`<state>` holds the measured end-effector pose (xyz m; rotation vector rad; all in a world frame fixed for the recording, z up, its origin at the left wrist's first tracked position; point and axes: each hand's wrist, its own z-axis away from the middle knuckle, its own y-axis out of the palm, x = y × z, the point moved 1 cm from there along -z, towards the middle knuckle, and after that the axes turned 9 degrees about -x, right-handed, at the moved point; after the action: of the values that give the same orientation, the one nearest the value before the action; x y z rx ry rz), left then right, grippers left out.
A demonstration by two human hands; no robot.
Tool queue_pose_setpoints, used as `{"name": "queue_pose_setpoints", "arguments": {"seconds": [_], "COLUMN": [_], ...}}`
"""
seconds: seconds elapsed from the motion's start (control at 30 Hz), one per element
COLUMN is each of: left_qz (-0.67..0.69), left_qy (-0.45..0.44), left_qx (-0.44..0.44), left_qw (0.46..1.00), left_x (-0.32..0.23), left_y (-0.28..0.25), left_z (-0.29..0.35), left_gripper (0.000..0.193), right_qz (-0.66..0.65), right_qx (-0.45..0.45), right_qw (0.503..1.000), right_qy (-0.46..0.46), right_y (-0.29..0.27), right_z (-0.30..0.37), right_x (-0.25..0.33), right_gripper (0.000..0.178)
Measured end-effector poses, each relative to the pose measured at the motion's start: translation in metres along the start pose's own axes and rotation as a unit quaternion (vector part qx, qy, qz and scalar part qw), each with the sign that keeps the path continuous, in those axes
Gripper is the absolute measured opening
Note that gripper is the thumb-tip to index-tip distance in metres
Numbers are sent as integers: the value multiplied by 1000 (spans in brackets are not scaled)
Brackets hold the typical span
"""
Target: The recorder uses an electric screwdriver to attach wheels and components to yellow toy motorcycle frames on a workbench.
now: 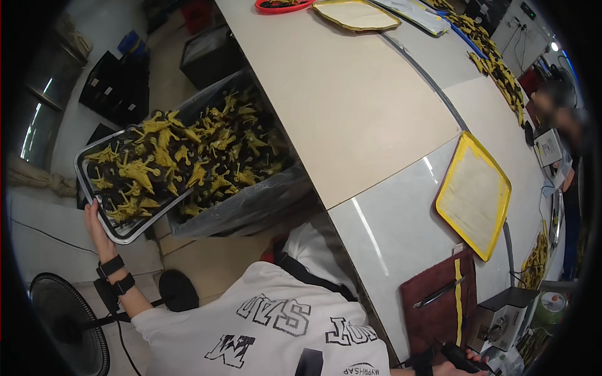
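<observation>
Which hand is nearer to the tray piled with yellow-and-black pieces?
Left. The left hand is at the tray itself, on its left rim; the right hand is well away, at the picture's lower right edge, by a black object.

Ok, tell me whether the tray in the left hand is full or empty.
Full or nearly so: yellow-and-dark pieces lie piled across most of the tray.

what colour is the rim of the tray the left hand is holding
The tray's rim is silver-grey; it shows best in the head view.
</observation>
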<state>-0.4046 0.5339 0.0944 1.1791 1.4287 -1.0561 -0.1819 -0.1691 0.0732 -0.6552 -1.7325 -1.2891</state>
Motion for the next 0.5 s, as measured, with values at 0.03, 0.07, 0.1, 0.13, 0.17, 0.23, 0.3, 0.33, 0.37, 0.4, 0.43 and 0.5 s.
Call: {"name": "queue_pose_setpoints", "arguments": {"seconds": [0.03, 0.07, 0.1, 0.13, 0.17, 0.23, 0.3, 0.33, 0.37, 0.4, 0.43, 0.5], "left_qz": [-13, -26, -27, -26, -24, -42, -94, -128, -132, -156, -178, -199], "left_qy": [36, 71, 70, 58, 46, 55, 114, 162, 161, 181, 199, 233], "left_qx": [31, 61, 58, 40, 21, 22, 21, 14, 9, 13, 16, 18], "left_qw": [999, 995, 995, 997, 998, 997, 989, 978, 978, 971, 964, 952], "left_x": [4, 9, 9, 8, 7, -3, -8, -10, -13, -18, -21, -28], "left_y": [-5, -9, -9, -5, -2, 2, 11, 15, 19, 30, 36, 42], "left_z": [-16, -32, -30, -27, -27, -34, -51, -63, -67, -72, -77, -82], "left_gripper": [13, 17, 17, 20, 23, 23, 24, 26, 26, 30, 35, 36], "right_qz": [-2, -1, 12, 24, 24, 31, 30, 27, 10, 13, 11, 11], "right_qx": [2, 0, -3, -6, -3, -3, -6, -14, -2, -1, -3, -8], "right_qw": [1000, 1000, 1000, 999, 999, 999, 999, 999, 1000, 1000, 1000, 1000], "right_qy": [-7, -5, -14, -24, -24, -13, -19, -23, -4, -3, -7, -11], "right_y": [-1, -1, -1, -1, -1, -2, -2, -3, -6, -7, -7, -8], "right_z": [-1, -3, -4, -5, -4, -7, -6, -7, -9, -10, -10, -10], "right_x": [0, 0, -1, -1, -1, -3, -4, -6, -8, -7, -6, -6], "right_gripper": [51, 51, 51, 50, 50, 51, 51, 51, 51, 51, 50, 50]}}
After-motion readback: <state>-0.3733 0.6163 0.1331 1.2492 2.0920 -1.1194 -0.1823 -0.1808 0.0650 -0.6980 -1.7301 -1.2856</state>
